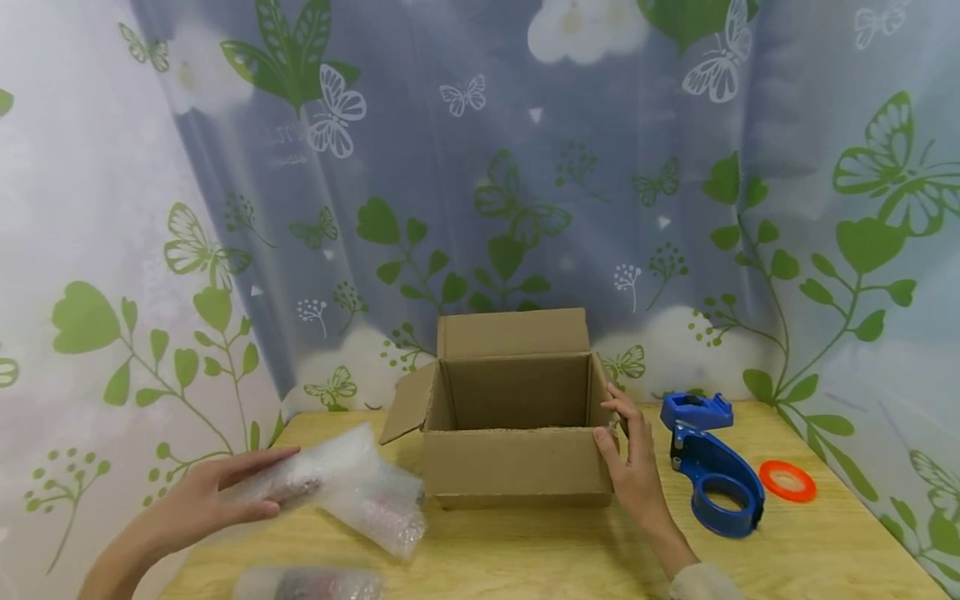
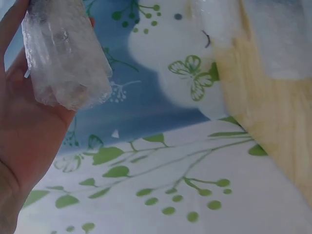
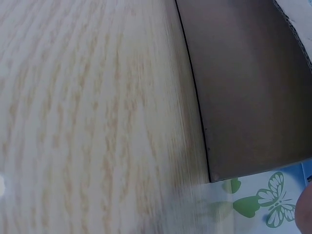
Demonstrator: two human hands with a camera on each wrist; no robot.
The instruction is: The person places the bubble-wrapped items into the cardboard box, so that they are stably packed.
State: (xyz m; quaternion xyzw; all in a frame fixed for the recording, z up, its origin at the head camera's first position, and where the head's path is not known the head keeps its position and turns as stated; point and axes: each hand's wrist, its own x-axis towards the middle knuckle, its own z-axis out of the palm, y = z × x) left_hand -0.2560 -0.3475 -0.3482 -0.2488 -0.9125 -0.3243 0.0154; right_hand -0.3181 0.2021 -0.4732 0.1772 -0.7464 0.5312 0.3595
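Observation:
In the head view my left hand (image 1: 202, 492) grips a bubble-wrapped package (image 1: 300, 483) between thumb and fingers, left of the cardboard box. The wrist view shows the clear wrap (image 2: 68, 63) jutting out of that hand (image 2: 34, 126). What lies inside the wrap is blurred. An open-topped cardboard box (image 1: 517, 462) stands mid-table, its back flap raised and its left flap folded outward. My right hand (image 1: 633, 454) holds the box's right front corner, thumb at the front panel and fingers along the right side. From the right wrist, the box side (image 3: 248, 97) fills the upper right.
Another bubble-wrapped package (image 1: 382, 512) lies just left of the box, and one more (image 1: 307, 583) at the front edge. Right of the box are a blue tape dispenser (image 1: 697, 411), a blue tape holder (image 1: 720, 483) and an orange ring (image 1: 787, 482). A patterned curtain (image 1: 480, 208) hangs behind the table.

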